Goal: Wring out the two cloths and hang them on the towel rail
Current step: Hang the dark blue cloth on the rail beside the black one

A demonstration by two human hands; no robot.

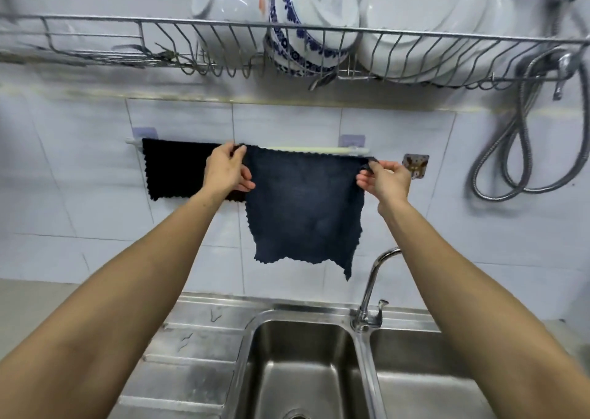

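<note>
Blue cloth (305,204): limp, light, probably damp. Left hand (225,171) and right hand (384,179) pinch its top corners at the towel rail (306,148); black cloth (175,169) already hung at rail's left end.

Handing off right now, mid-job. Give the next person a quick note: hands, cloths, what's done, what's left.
Left hand: pinches the top left corner of the blue cloth.
Right hand: pinches its top right corner.
Black cloth: draped over the left part of the towel rail; done.
Blue cloth: spread flat in front of the rail's right part, above the sink, not yet draped over.
Left: fold its top edge over the rail, then release both corners.
</note>
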